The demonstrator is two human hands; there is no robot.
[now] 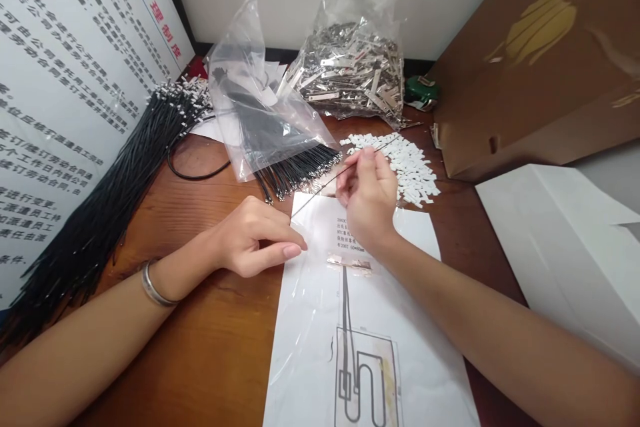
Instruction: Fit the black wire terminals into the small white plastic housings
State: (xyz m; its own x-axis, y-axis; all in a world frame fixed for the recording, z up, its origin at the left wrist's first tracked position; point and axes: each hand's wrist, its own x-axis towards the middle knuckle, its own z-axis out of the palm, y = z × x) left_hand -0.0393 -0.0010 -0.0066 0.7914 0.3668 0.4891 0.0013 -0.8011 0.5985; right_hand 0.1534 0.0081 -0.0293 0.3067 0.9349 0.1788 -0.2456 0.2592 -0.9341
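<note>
A thin, straight, dark wire [320,192] runs at a slant between my two hands. My right hand [370,193] pinches it toward its upper end, thumb over the fingers, above the paper's top edge. At its lower end the wire passes behind the bent index finger of my left hand [260,237], whose fingers are curled with thumb and index close together; the grip itself is hidden. Just beyond my right hand lies a spread of small white plastic pieces [413,170]. A bundle of black cables with metal tips [300,170] pokes from a clear bag [240,140].
A printed diagram sheet [310,347] lies under clear plastic on the wooden table [220,333]. Long black cables [100,213] lean at left. Behind stand a bag of metal strips [350,73] and a green tape measure [421,90]. At right are a brown box [500,113] and a white box [565,247].
</note>
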